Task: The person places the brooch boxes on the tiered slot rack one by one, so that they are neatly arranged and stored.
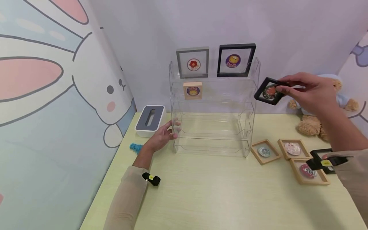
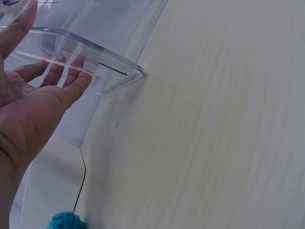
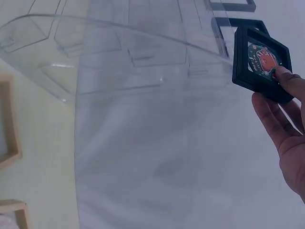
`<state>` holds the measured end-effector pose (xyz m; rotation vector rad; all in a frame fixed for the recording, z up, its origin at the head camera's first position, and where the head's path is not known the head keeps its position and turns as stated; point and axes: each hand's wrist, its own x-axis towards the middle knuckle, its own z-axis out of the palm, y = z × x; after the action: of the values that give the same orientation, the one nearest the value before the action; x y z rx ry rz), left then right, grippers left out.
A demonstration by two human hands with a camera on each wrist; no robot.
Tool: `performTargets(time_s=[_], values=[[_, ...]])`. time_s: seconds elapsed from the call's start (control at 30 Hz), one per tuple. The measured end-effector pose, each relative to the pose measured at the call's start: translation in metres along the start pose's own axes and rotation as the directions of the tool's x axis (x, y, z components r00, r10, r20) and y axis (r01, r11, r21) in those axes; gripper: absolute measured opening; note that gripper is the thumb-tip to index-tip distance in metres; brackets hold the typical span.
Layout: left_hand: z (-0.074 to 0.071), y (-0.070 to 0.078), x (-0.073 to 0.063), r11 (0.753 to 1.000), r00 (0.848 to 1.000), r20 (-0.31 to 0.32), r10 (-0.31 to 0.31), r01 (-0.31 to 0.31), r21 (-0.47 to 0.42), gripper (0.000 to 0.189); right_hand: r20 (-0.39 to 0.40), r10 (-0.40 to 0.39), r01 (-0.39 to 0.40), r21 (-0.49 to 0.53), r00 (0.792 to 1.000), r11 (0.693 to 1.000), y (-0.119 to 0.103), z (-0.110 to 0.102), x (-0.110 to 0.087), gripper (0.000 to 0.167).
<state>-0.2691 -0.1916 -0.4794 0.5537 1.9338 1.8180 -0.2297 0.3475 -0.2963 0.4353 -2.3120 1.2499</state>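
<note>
A clear display rack [image 1: 212, 139] with several tiers stands on the table against the wall. My left hand [image 1: 161, 138] holds its left side low down; in the left wrist view the fingers [image 2: 71, 83] show through the clear plastic. My right hand [image 1: 311, 91] pinches a small black display frame [image 1: 265, 91] by one corner, tilted in the air just right of the rack's upper tiers. A round badge shows inside this frame. On the top tier stand a grey frame [image 1: 181, 65] and a larger black frame [image 1: 220, 64]. One tier lower, at left, sits a small wooden frame [image 1: 187, 95].
Wooden frames [image 1: 265, 141] with round badges lie right of the rack, beside another black frame [image 1: 316, 153] partly behind my right sleeve. Teddy bears [image 1: 309, 125] sit at the back right. A tissue box [image 1: 143, 123] and blue yarn [image 1: 135, 147] are at left.
</note>
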Motion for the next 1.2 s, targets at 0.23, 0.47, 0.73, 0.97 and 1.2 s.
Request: performTargets(time_s=[0.23,0.47,0.73,0.97,1.2], values=[[-0.002,-0.002,0.002,1.000,1.000,0.013,0.008,-0.008,-0.010,0.085,0.035,-0.195,0.196,-0.063,0.980,0.979,-0.023,0.040,0.026,0.025],[-0.002,-0.002,0.003,1.000,1.000,0.018,0.011,-0.010,-0.011,0.092,0.059,-0.262,0.268,-0.147,0.963,0.952,-0.036,0.073,0.048,0.028],[-0.004,-0.004,0.003,1.000,1.000,0.007,0.008,-0.008,-0.021,0.087,0.175,-0.322,0.364,-0.340,0.931,0.867,-0.048,0.105,0.061,0.026],[-0.003,-0.004,0.003,1.000,1.000,0.009,0.008,-0.008,-0.015,0.085,0.294,-0.278,0.386,-0.429,0.915,0.817,-0.044,0.119,0.057,0.027],[-0.003,-0.004,0.002,1.000,1.000,0.009,0.009,-0.009,-0.014,0.088,0.286,-0.298,0.401,-0.437,0.911,0.805,-0.039,0.123,0.053,0.026]])
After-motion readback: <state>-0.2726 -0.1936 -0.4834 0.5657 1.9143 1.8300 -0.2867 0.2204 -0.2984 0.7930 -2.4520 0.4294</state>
